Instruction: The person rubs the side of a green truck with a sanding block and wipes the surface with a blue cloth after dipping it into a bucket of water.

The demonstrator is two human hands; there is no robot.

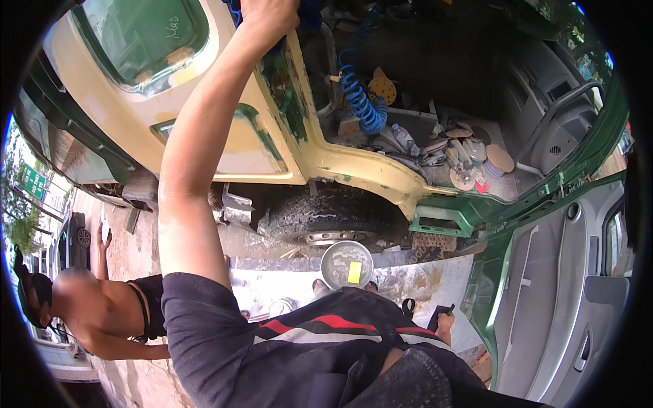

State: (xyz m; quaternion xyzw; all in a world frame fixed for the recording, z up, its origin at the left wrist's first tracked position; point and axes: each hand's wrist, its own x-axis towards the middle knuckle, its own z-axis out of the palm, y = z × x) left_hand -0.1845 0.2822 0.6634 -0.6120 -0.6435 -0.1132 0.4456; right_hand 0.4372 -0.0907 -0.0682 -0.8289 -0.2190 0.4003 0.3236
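The left hand is raised high and presses on the door pillar of a truck cab, at the top edge of the picture. The fingers are cut off by the edge, so I cannot tell if the hand is open or closed. The pillar is covered with yellow filler and some green paint shows through.

The right hand is low, beside the person's hip, and it is closed around a dark handle of a tool.

Inside the cab a blue coiled hose hangs down, and round sanding discs lie on the cab floor near it. Under the cab there is a front wheel. On the ground just in front of the wheel stands a round metal bowl with a yellow piece in it. The green door stands open on the right. Another person bends down on the left.
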